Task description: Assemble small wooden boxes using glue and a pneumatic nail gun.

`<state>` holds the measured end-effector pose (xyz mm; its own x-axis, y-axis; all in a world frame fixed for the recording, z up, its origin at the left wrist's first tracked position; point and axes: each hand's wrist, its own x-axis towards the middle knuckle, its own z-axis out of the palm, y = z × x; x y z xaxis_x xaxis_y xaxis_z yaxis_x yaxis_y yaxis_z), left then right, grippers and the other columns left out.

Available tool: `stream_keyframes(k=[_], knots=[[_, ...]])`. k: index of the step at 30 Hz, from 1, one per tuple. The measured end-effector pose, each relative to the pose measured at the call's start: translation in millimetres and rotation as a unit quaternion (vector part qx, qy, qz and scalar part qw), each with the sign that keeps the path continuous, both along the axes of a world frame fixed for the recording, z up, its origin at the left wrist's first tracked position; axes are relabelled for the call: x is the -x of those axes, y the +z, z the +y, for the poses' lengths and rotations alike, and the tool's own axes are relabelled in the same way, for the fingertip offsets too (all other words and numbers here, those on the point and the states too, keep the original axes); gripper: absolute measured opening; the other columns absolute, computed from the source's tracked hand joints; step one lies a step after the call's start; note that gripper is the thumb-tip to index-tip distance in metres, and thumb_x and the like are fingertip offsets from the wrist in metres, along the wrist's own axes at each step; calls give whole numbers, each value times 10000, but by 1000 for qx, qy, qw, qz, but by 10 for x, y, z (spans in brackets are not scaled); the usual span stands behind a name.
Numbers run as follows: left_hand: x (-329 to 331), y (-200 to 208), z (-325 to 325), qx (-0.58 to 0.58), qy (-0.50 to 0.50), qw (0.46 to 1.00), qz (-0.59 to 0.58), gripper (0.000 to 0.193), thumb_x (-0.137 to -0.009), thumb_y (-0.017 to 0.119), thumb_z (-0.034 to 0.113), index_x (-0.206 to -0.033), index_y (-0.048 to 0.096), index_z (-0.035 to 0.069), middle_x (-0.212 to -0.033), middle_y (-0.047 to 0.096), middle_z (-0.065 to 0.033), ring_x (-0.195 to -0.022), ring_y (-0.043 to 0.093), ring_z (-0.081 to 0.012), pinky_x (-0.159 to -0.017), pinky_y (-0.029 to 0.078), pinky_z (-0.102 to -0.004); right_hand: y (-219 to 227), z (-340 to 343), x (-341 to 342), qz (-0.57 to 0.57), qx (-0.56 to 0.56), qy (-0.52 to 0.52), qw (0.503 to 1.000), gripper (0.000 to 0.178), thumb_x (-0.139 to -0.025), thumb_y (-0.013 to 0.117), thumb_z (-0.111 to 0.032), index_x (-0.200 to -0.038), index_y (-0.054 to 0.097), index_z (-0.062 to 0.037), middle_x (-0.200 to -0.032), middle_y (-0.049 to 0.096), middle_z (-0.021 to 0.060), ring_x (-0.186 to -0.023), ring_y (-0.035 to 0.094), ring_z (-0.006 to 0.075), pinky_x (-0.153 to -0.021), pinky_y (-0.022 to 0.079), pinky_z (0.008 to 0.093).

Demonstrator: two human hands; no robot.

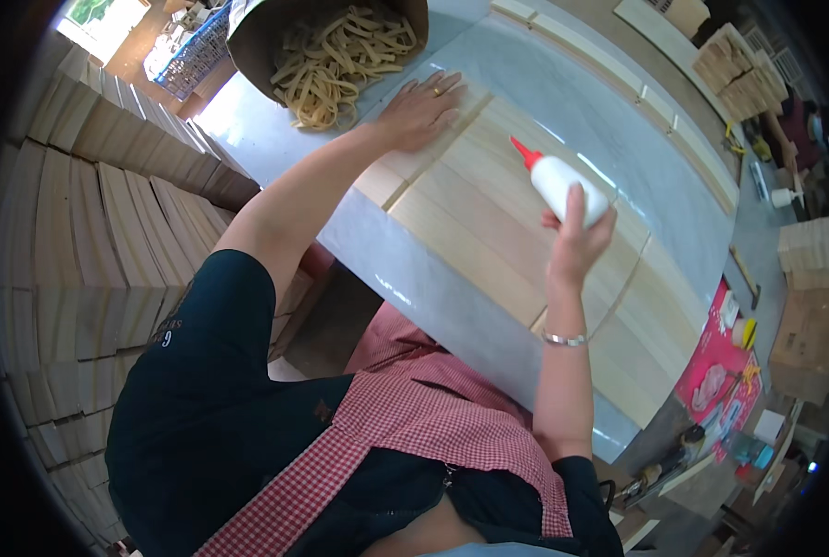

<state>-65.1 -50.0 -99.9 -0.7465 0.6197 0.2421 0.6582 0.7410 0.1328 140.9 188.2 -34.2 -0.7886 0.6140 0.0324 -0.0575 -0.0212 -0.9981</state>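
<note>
Several pale wooden boards (pixel 489 195) lie flat on the grey table (pixel 368 255), side by side, with narrow gaps or grooves across them. On their far left end my left hand (pixel 422 111) rests palm down, fingers stretched out, a ring on one finger. My right hand (pixel 583 243) is closed around a white squeeze bottle (pixel 563 190) with a red pointed nozzle (pixel 524 151). The bottle is tilted over the middle of the boards, its nozzle toward the far left. Whether the tip touches the wood I cannot tell.
A sack (pixel 247 51) full of tan, curled strips (pixel 340 70) lies at the table's far left. Tall stacks of wooden blocks (pixel 71 232) crowd my left. Long wooden strips (pixel 591 63) line the far edge. A person (pixel 790 135) works at far right, beyond a pink sheet (pixel 702 362).
</note>
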Motion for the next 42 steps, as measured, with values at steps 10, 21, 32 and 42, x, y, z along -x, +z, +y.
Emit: stream_keyframes(k=[10,21,32,42], knots=[[103,-53,18,-62,-15,997,-43,478,-1069,360,301,-1503,449,124,-1601,410,-10,-1531,255,-250,-1200,245,-473,-661,-111,1380,-28,-148,-55,987,581,-922,688,-397,-1188,472,72,-1010,623,230,-631,653,249,-577,542,328],[84,-128,-106,-67,-9,997,-47,485,-1071,355,314,-1518,438,147,-1612,394,-6,-1528,261,-267,-1191,245,-472,-365,-525,725,-89,-127,-8,988,483,-926,693,-336,-1132,494,53,-942,643,209,-652,666,261,-609,554,345],[-390,-201,-512,8,45,999,-22,509,-1071,312,433,-1546,410,281,-1655,309,51,-1551,195,-306,-1248,182,-513,-253,-963,1,-96,-127,49,986,474,-935,700,-338,-1138,486,32,-924,641,193,-658,674,268,-629,573,361],[-394,-262,-511,-1,57,998,-22,513,-1071,295,458,-1547,407,301,-1657,300,62,-1550,196,-313,-1258,171,-521,-512,-1193,-389,-26,-228,68,971,500,-955,693,-342,-1196,448,20,-958,608,176,-600,671,200,-476,556,237]])
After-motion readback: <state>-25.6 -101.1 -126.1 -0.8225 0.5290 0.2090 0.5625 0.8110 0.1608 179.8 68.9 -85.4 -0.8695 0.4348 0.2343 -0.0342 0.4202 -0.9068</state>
